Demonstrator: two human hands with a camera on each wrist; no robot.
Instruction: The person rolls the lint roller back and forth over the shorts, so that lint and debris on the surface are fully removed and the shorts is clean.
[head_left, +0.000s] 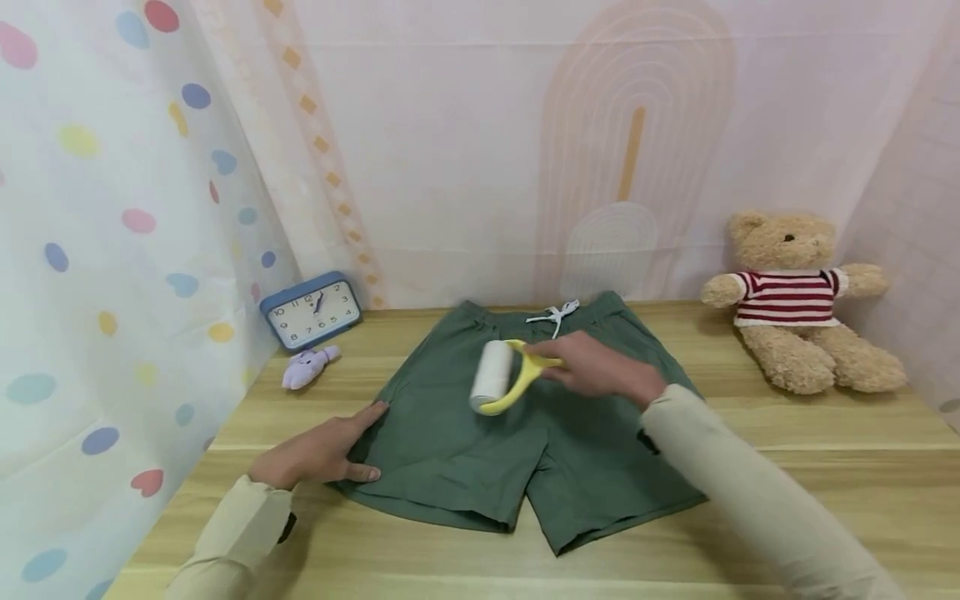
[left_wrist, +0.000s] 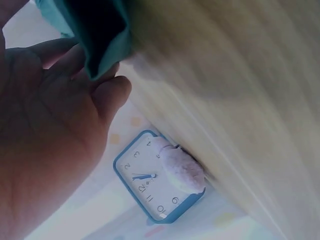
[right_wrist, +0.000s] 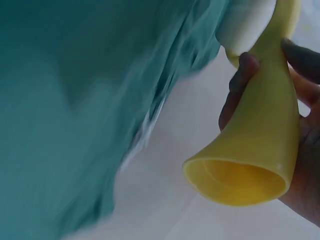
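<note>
Green drawstring shorts (head_left: 450, 442) lie spread on the wooden table, waistband away from me. My right hand (head_left: 588, 364) grips the yellow handle of a lint roller (head_left: 492, 375), whose white cylinder is over the middle of the shorts. Whether the cylinder touches the cloth I cannot tell. The right wrist view shows the handle's hollow flared end (right_wrist: 240, 180), with fingers and thumb around it. My left hand (head_left: 322, 450) rests at the left edge of the shorts, thumb and fingers spread. A cloth edge (left_wrist: 107, 45) lies against its fingers in the left wrist view.
At the back left stands a blue-framed clock (head_left: 313, 310), with a small lilac plush toy (head_left: 306, 368) in front of it. A teddy bear (head_left: 791, 304) in a striped shirt sits at the back right. Patterned curtains (head_left: 450, 150) hang behind and along the left.
</note>
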